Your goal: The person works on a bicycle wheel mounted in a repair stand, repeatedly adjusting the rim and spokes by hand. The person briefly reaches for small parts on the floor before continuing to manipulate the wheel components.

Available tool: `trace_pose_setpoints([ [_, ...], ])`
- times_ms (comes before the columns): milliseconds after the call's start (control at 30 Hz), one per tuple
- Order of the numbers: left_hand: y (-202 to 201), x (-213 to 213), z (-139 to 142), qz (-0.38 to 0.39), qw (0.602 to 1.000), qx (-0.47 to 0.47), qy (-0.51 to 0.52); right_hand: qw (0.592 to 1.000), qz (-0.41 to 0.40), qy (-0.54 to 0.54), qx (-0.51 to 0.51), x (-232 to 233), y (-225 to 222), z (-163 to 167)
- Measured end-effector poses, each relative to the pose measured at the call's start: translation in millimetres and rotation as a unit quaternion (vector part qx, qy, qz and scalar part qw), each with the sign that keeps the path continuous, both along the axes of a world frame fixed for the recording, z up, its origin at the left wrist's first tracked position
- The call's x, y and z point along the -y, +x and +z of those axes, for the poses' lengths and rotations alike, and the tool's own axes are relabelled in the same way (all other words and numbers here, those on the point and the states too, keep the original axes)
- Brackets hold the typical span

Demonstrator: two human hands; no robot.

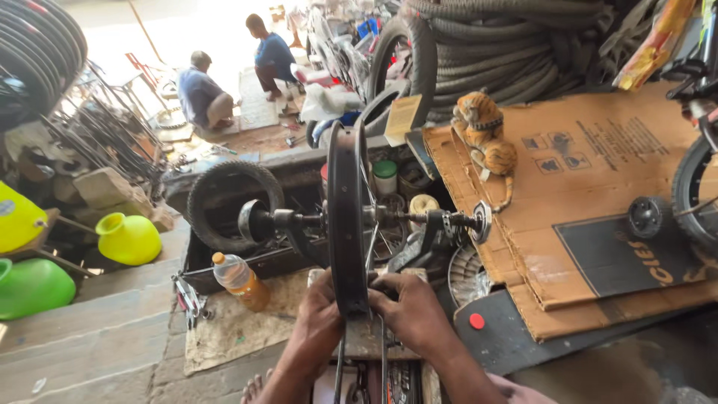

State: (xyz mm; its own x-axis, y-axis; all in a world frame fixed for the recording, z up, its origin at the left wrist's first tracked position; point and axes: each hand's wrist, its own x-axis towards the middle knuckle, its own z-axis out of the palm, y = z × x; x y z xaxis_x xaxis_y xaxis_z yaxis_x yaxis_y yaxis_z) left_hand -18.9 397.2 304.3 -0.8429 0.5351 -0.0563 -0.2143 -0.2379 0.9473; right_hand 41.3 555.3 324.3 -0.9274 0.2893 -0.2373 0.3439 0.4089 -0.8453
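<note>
Both hands – left hand (318,318) & right hand (411,310) – fingers gripping black wheel rim (345,217), upright, edge-on

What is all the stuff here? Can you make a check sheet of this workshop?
Surface: worn mat on concrete floor.
Job's things: black wheel rim upright in a truing stand.
Clutter: orange drink bottle, toy tiger on flattened cardboard, yellow jug, loose tyre.
Hands: left hand and right hand grip the rim's lower edge.
Cables: nothing seen.
Surroundings: stacked tyres; two people crouching beyond.
</note>
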Motion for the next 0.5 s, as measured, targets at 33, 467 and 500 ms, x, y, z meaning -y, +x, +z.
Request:
trace_pose_setpoints([
  [33, 0, -2, 0, 0.003, 1.0, -0.015, -0.022, 0.999, -0.001, -0.02, -0.032, 0, 0, 0],
  [467, -3, -23, -4, 0.041, 0.998, 0.037, -0.041, 0.886, -0.179, -0.425, -0.042, -14, -2, -8],
  [500, -4, -24, -5, 0.048, 0.997, 0.044, -0.039, 0.898, -0.171, -0.402, -0.054, -12, -3, -10],
])
